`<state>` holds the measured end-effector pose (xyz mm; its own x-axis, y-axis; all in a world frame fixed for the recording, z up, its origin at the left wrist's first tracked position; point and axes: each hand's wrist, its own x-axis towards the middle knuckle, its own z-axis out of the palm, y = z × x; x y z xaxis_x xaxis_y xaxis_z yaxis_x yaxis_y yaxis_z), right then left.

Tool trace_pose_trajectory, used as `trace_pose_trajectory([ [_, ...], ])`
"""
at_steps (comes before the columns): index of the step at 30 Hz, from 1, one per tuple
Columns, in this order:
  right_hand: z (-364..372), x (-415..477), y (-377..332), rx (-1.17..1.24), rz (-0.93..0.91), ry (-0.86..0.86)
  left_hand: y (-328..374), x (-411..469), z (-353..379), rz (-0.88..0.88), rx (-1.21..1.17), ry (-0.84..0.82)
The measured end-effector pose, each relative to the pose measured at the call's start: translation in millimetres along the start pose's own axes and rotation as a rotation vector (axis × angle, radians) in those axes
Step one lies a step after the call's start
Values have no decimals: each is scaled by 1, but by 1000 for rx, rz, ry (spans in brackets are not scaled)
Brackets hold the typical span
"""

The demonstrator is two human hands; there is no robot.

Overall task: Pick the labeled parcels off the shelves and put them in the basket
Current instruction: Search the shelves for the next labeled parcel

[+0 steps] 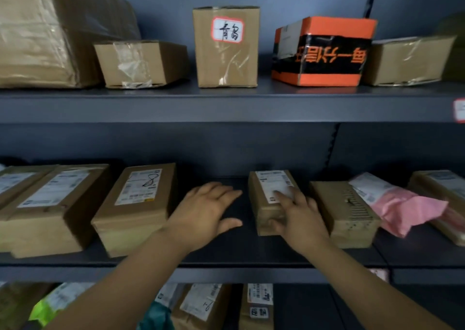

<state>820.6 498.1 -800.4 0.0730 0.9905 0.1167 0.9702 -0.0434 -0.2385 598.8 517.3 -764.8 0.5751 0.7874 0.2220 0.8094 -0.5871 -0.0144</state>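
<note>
Right hand fingers clamped on small labeled parcel, left hand spread apart: one-handed lift risks slipping.

Top shelf: five cardboard boxes. Four plain brown, one of those bearing a handwritten label; one orange-and-black box.

Middle shelf: six brown boxes in view, the far left and far right ones cut by the frame edge. Plus one pink mailer bag. Seven parcels in all; five boxes and the bag show white shipping labels.

Bottom shelf: at least four parcels partly visible, count uncertain.

Hands: two, left hand and right hand.
</note>
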Motion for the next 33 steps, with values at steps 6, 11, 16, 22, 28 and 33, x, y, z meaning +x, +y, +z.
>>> trace_pose_trajectory([
  [6,4,-17,-21,323,-240,-33,25,17,20,8,-33,-103],
  [11,-11,-20,25,165,-154,255,13,13,28,-99,-16,-65],
  [16,-28,-25,84,-34,301,76,6,10,32,-144,-47,-17],
  [22,-8,-30,85,282,159,205,2,7,30,-216,-16,-3],
  [28,5,-27,57,118,-148,471,-24,-6,20,-283,69,-83],
  [33,15,-31,35,-286,-509,454,-32,-20,17,-296,139,-58],
])
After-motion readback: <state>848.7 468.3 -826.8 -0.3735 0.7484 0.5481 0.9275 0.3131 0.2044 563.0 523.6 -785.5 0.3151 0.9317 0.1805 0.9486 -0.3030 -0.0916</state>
